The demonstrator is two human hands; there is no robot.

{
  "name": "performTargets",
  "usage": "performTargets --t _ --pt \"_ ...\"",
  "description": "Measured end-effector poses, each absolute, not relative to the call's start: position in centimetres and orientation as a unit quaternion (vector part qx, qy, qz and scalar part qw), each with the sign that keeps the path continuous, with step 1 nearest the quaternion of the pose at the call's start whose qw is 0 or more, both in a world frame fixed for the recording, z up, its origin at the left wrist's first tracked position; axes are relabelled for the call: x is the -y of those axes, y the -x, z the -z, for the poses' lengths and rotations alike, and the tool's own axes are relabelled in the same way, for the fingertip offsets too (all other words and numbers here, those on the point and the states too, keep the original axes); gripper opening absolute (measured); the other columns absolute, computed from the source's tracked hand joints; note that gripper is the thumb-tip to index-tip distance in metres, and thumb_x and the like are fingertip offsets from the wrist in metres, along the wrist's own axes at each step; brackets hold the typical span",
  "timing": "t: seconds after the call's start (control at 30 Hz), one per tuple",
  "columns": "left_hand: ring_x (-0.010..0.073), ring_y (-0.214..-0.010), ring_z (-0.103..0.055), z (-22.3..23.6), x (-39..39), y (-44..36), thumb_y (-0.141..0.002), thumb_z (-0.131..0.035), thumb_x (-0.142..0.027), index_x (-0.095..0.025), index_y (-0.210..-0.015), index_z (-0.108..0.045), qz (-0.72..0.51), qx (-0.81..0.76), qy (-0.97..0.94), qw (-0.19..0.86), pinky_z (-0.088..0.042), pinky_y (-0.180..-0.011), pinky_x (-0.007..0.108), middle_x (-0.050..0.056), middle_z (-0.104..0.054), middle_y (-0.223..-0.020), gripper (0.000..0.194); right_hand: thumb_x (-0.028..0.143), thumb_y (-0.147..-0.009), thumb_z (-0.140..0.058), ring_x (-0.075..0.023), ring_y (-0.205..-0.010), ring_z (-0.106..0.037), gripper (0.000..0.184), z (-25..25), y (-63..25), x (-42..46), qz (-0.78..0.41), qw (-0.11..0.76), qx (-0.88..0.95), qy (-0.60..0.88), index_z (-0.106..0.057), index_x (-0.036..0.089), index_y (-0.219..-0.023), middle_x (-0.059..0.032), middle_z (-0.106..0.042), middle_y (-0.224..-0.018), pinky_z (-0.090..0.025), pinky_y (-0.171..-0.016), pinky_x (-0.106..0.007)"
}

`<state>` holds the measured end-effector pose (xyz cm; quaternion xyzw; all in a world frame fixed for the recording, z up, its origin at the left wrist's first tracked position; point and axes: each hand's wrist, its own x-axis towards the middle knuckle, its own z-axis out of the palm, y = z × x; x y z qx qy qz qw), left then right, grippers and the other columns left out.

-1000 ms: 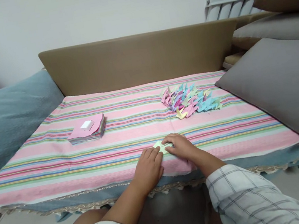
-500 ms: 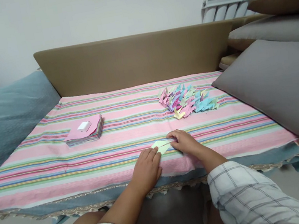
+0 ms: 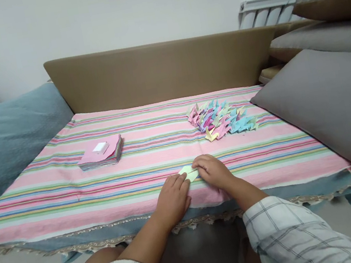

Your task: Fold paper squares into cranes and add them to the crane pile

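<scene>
A small pale green folded paper point(image 3: 189, 172) lies on the striped cloth point(image 3: 153, 158) near its front edge. My left hand point(image 3: 173, 199) rests flat beside the paper, its fingertips pressing the paper's left end. My right hand point(image 3: 214, 171) covers the paper's right end with curled fingers pressing down on it. Further back on the right lies a heap of folded paper cranes point(image 3: 219, 118) in pink, blue, purple and yellow. At the back left sits a stack of square coloured papers point(image 3: 101, 152) with a small white block on top.
A blue cushion point(image 3: 3, 139) bounds the left side. Grey cushions point(image 3: 333, 103) lie on the right. A tan padded backrest point(image 3: 158, 71) runs along the rear. A white radiator point(image 3: 266, 10) stands at the upper right.
My right hand slid a little left along the green paper, covering more of it. My left hand barely moved.
</scene>
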<state>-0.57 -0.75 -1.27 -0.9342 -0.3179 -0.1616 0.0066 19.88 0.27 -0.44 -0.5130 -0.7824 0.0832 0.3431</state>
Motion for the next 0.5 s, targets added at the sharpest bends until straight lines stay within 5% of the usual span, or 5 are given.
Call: performTargets --t 0.23,0.4,0.5 --pt "0.0265 -0.115 -0.047 0.9 0.4 1.0 -0.073 -0.063 -0.022 -0.019 -0.115 -0.053 0.150 0.315 0.937 0.012 -0.037 -0.100 0.044 0.009 -0.054 -0.129 0.043 0.016 -0.080 -0.055 -0.0181 -0.094 -0.055 0.017 1.5 -19.4 -0.5 -0.105 0.264 0.798 0.532 -0.068 0.020 -0.090 -0.0061 -0.065 -0.098 -0.041 -0.086 -0.033" --pt "0.0228 -0.099 -0.056 0.2 -0.5 1.6 -0.082 -0.055 -0.026 -0.018 -0.094 -0.065 0.152 0.346 0.925 0.037 -0.044 -0.090 0.038 0.008 -0.065 -0.110 0.018 0.017 -0.079 -0.056 -0.0170 -0.089 -0.055 0.015 1.0 -20.3 -0.8 -0.121 0.247 0.780 0.562 -0.069 0.020 -0.083 -0.0050 -0.065 -0.091 -0.040 -0.085 -0.030" --pt "0.0214 -0.090 -0.059 -0.1 -1.0 2.1 -0.086 -0.049 -0.026 -0.018 -0.084 -0.068 0.152 0.375 0.913 0.045 -0.045 -0.085 0.038 0.007 -0.068 -0.100 0.021 0.016 -0.078 -0.056 -0.0169 -0.089 -0.055 0.014 0.9 -20.5 -0.8 -0.130 0.249 0.767 0.577 -0.069 0.020 -0.080 -0.0051 -0.064 -0.092 -0.039 -0.085 -0.029"
